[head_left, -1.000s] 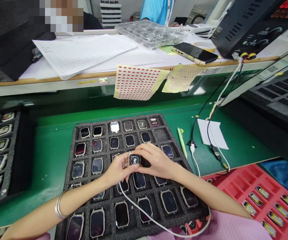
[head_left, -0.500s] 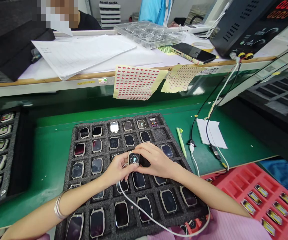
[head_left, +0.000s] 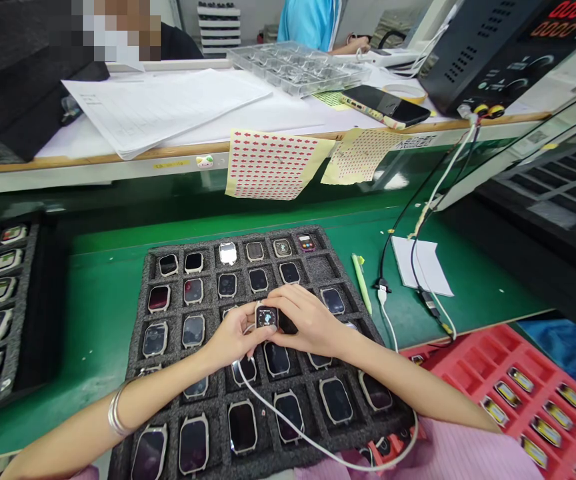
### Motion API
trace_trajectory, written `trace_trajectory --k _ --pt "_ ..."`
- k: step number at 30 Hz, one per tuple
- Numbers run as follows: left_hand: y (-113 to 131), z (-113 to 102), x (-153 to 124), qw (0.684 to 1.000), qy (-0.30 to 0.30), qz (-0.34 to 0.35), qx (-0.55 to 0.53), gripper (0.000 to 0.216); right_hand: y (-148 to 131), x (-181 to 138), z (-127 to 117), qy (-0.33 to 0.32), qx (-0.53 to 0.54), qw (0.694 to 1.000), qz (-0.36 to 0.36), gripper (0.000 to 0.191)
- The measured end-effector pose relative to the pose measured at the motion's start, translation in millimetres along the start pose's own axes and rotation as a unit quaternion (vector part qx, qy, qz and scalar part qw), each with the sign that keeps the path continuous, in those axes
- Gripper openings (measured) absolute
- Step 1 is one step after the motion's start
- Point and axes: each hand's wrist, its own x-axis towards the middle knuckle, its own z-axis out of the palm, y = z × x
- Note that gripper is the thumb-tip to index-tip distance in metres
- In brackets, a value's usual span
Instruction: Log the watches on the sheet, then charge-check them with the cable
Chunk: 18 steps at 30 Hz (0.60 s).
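Between the fingers of the left hand (head_left: 233, 337) and the right hand (head_left: 308, 320), both pinching, is one rounded-square, pale-cased watch (head_left: 267, 318) with a lit black screen. Beside the left fingers, one thin white cable (head_left: 368, 469) loops down toward the body; its end there is hidden. Beneath the fingers lies one dark-grey foam tray (head_left: 324, 268), whose farthest row holds six watches (head_left: 193, 262). Right of the fingers, one slim light-green pen (head_left: 362, 285) rests on the green tabletop (head_left: 103, 313). Beyond them hang two pale-yellow, red-printed paper sheets (head_left: 275, 165). Since half a second earlier, the grip looks unchanged; well beyond the fingers, a blue-sleeved co-worker's forearm (head_left: 347, 48) has extended further into view.
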Motion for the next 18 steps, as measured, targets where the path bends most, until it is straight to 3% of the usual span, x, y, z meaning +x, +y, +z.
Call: trace_trajectory --k 6,11,14,18 --pt "5.0 -0.8 1.7 0.999 -0.022 -0.014 -0.023 0.035 4.9 1.9 -5.3 0.012 0.126 0.99 0.057 0.036" --pt "6.8 -1.2 4.9 0.997 -0.042 -0.004 -0.057 0.034 4.2 6.1 -13.9 0.06 0.216 0.969 0.106 0.03" --pt "3.7 -1.7 6.0 0.997 -0.033 0.007 -0.069 0.033 3.9 5.5 -13.3 0.056 0.202 0.974 0.083 0.036" --pt "0.2 -1.8 4.4 0.996 -0.024 0.012 -0.081 0.047 3.7 2.7 -6.3 -0.001 0.098 0.993 0.07 0.037"
